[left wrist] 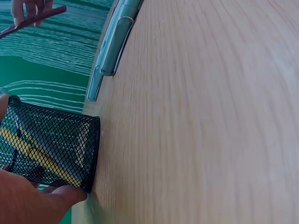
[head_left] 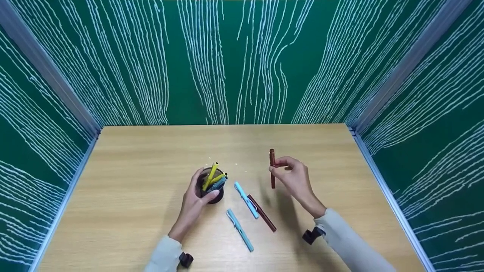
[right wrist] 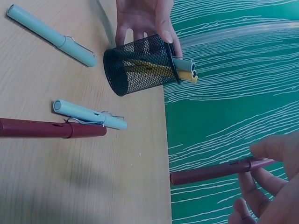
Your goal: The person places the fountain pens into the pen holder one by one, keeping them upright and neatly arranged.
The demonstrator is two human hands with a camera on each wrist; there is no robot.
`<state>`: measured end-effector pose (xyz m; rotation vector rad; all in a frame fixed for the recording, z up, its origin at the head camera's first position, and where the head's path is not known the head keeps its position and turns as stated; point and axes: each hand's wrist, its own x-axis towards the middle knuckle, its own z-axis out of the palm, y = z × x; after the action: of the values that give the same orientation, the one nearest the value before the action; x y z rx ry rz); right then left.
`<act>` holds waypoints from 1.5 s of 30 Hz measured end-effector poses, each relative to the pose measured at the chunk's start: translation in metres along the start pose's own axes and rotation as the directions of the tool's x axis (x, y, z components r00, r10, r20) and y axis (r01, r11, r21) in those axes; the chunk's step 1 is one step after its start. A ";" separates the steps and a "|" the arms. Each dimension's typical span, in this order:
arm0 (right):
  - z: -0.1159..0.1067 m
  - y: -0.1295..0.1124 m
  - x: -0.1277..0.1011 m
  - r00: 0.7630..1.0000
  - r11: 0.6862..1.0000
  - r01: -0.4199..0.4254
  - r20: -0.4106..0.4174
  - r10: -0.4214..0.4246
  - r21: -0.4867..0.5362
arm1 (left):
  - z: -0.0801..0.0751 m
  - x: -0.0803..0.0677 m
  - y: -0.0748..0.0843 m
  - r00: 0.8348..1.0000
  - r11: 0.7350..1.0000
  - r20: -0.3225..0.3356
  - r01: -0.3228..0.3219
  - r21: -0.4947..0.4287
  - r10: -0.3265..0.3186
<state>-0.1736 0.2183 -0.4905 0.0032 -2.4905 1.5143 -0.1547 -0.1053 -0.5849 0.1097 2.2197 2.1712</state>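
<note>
Right hand point(head_left: 297, 179) pinches a dark red plastic pen point(head_left: 272, 168) upright above the light wood worktop point(head_left: 132, 181); left hand point(head_left: 193, 204) grips a black wire-mesh pen cup point(head_left: 212, 190) w/ yellow pens. Two pale blue pens point(head_left: 245, 194) & another red one lie btwn.

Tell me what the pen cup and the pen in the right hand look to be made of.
Pen cup: black wire mesh, likely painted metal; the pens inside show through its open weave. Dark red pen: smooth matte barrel, probably plastic, no shine or grain visible.
</note>
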 end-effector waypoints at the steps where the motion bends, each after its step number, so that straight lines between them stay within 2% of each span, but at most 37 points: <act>1: 0.000 0.000 0.001 1.000 1.000 0.003 -0.003 -0.003 0.004 | 0.000 0.001 0.000 1.000 1.000 0.000 -0.010 -0.002 0.010; 6: 0.002 -0.001 0.002 1.000 1.000 0.009 -0.014 -0.009 0.020 | 0.001 0.001 0.000 0.999 0.999 -0.005 -0.035 -0.015 0.035; 17: 0.003 -0.004 0.002 1.000 1.000 0.005 0.002 -0.005 0.028 | 0.001 0.001 0.000 1.000 1.000 -0.005 -0.009 0.004 0.009; 28: 0.010 -0.011 0.001 1.000 1.000 0.007 0.016 -0.008 0.030 | 0.001 0.002 0.000 1.000 0.999 -0.011 -0.026 0.026 0.027; 36: 0.016 -0.016 0.005 0.998 0.997 0.053 0.012 -0.054 0.062 | 0.000 0.003 -0.001 1.000 1.000 -0.015 -0.028 0.002 0.028; 45: 0.023 -0.019 0.008 0.997 0.993 0.069 0.014 -0.070 0.099 | -0.001 0.002 -0.002 1.000 1.000 -0.014 -0.021 0.024 0.021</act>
<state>-0.1832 0.1896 -0.4822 0.1188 -2.3996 1.6135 -0.1567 -0.1063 -0.5865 0.1195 2.2620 2.1634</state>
